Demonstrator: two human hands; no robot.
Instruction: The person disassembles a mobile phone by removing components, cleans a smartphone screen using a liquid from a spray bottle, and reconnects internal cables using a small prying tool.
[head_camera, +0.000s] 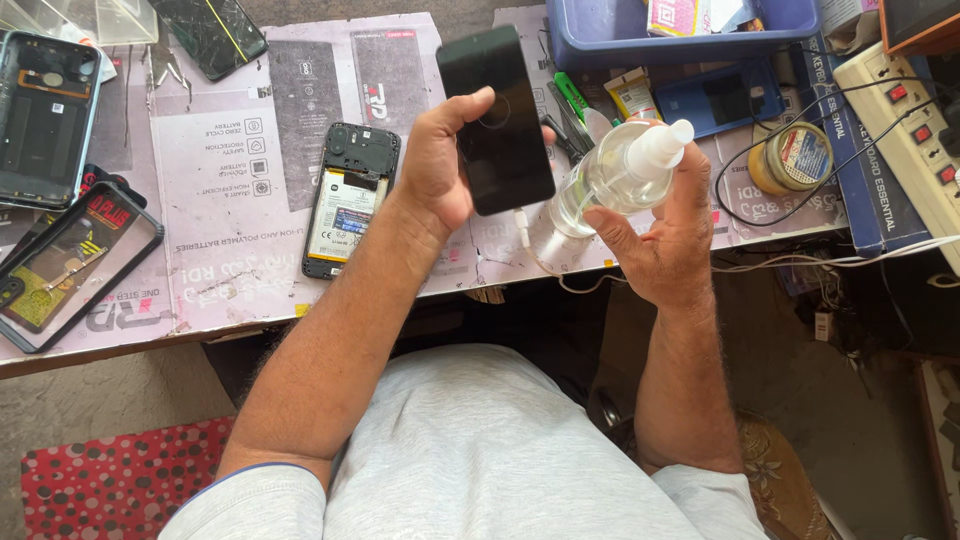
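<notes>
My left hand (440, 165) is clamped on a black phone (497, 120), thumb across its dark face, holding it upright over the desk (230, 290). My right hand (655, 235) is wrapped around a clear spray bottle (610, 180), lying tilted in my palm with its white nozzle (662, 143) pointing up and to the right. The bottle's base sits just beside the phone's lower right corner; I cannot tell whether they touch. A white cable (523, 228) hangs under the phone, between my hands.

Just left of my left wrist an opened phone (350, 198) lies flat on the desk, its battery showing. Farther left, at the desk's edge, lies a clear case (70, 265) with a red label inside. Beyond that, a dark back cover (45, 115) lies at the far left, and a cracked screen (210, 32) rests near the far edge.

To the right of my right hand stands a small yellow jar (792, 158), ringed by a black wire (740, 160). Past it, at the far right, is a white power strip (905, 130) with red switches. Beyond my hands, a blue phone (720, 97) lies flat, and behind it is a blue tray (690, 40).
</notes>
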